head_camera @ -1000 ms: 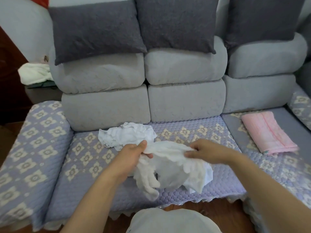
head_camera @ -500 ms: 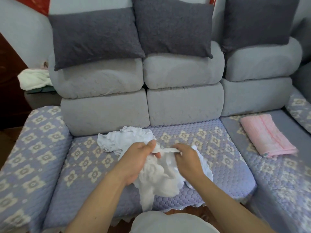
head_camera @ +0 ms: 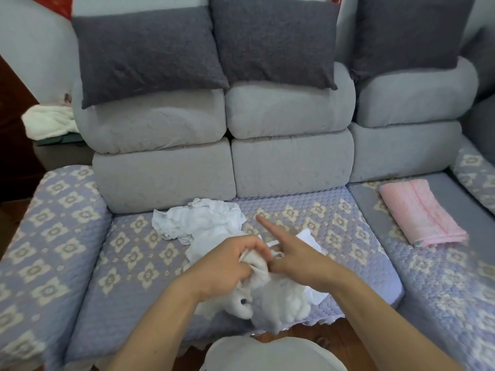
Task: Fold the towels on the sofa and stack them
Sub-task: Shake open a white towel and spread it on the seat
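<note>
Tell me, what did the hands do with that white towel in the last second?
The right hand moved in from the towel's right edge to meet the left hand, its forefinger now straight. The white towel bunched up between them. The left hand kept its grip; the pink towel stayed folded.

We see two bare forearms reaching in from the lower edge of the head view, with no sleeve on either up to where the frame cuts them off; the left hand [head_camera: 227, 266] and the right hand [head_camera: 300, 259] are bare too, and we make out no glove, ring, watch or band on wrists or fingers; the fingernails look short and plain; at the bottom centre, between the arms, we see a rounded patch of pale grey-white fabric [head_camera: 270, 354], smooth and unpatterned, apparently the garment worn on the body; we cannot tell its cut.
</note>
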Tool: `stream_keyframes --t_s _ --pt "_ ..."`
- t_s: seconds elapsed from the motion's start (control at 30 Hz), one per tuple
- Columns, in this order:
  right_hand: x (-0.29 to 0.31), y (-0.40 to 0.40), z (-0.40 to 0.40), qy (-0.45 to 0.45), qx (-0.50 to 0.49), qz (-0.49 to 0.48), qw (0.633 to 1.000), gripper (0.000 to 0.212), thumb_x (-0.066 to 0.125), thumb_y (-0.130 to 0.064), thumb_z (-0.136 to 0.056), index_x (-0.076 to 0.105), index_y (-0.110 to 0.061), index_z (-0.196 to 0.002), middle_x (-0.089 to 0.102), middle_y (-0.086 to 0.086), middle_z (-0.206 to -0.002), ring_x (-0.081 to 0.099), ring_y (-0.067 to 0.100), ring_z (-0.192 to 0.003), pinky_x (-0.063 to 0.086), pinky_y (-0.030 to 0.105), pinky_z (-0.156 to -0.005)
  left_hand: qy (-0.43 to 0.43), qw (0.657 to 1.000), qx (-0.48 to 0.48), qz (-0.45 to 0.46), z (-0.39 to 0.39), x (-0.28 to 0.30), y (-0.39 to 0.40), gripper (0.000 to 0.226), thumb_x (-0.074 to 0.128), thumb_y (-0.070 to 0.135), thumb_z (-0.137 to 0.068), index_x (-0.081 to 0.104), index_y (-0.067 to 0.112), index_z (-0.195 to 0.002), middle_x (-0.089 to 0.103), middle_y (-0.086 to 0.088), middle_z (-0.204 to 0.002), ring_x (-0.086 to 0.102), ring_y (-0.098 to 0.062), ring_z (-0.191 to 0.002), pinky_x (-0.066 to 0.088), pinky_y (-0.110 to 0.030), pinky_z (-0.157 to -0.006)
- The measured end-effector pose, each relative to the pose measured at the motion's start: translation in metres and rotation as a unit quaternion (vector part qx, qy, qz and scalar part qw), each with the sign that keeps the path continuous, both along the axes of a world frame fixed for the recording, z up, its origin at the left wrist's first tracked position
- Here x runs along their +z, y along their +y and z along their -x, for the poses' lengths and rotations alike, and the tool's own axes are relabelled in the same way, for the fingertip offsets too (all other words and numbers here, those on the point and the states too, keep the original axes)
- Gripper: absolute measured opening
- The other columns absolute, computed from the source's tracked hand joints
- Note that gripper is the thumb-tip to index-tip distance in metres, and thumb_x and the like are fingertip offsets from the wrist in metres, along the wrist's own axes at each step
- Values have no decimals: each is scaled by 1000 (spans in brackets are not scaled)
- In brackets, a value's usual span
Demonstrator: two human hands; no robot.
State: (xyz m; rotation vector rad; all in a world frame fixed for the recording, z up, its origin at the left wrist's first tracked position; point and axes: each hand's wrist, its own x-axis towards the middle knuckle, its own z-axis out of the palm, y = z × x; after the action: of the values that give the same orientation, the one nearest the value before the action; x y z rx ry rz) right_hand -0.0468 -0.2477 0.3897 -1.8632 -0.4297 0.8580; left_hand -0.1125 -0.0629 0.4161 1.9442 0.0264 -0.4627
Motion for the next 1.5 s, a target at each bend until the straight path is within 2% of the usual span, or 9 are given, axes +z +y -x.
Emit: stream_keyframes --t_s 0.17,0.5,0.8,0.97,1.13,1.27,1.33,1.4,1.5 --pt "-6 10 -10 -49 137 85 986 13 59 -29 -96 71 -30 -102 72 -3 -100 66 16 -90 55 44 -89 -19 1000 7 -8 4 -5 10 69 45 -8 -80 54 47 -120 60 9 -85 57 1 -76 44 -16 -61" --pt "34 0 -52 -163 -225 -7 961 24 58 -18 -93 54 -7 -73 49 -1 -61 46 14 -56 36 29 -56 -76 913 262 -304 23 -79 65 26 52 2 -90 68 20 -80 57 4 -91 59 -24 -84 38 -32 -64" --pt "13 -16 -89 -260 -421 54 868 20 45 -27 -102 56 -13 -91 55 -5 -76 52 21 -77 38 33 -65 50 988 145 8 56 -45 88 10 66 15 -94 69 24 -98 72 3 -95 68 -14 -84 51 -24 -74" --pt "-8 -31 -91 -260 -434 87 858 19 43 -24 -103 56 -12 -96 56 3 -80 53 26 -79 34 35 -61 66 972 218 -64 61 -65 95 18 70 28 -93 60 14 -86 64 8 -72 57 -7 -64 43 -24 -59" --pt "-20 -38 -67 -95 -17 290 952 25 51 -31 -101 63 -16 -117 63 2 -115 62 22 -98 47 31 -74 140 985 78 -57 69 -70 98 16 60 26 -100 72 27 -89 73 13 -82 65 3 -73 46 -14 -66" --pt "-26 -33 -9 -3 449 406 796 17 54 -51 -92 62 -49 -107 61 -17 -112 58 13 -105 45 33 -96 263 918 -240 -175 65 -80 69 19 52 44 -100 64 32 -93 63 18 -87 55 6 -73 45 -17 -72" --pt "-32 -28 -4 13 483 424 766 12 55 -47 -91 59 -48 -80 56 -15 -88 53 9 -82 44 31 -81 270 893 -289 -214 51 -85 66 20 50 47 -100 60 30 -98 60 16 -85 55 -3 -75 49 -25 -75" --pt "-33 -22 -35 -40 461 458 759 14 53 -40 -96 62 -40 -106 60 -9 -107 57 16 -97 46 35 -88 258 920 -240 -173 22 -78 77 20 53 40 -100 59 21 -95 56 6 -83 52 -10 -69 48 -25 -60" --pt "12 -23 -136 -240 100 411 874 36 50 -25 -101 58 -6 -131 58 16 -134 56 32 -121 45 37 -97 58 981 185 11 -40 -25 111 18 58 26 -100 60 18 -84 55 -3 -75 52 -19 -71 40 -26 -56"
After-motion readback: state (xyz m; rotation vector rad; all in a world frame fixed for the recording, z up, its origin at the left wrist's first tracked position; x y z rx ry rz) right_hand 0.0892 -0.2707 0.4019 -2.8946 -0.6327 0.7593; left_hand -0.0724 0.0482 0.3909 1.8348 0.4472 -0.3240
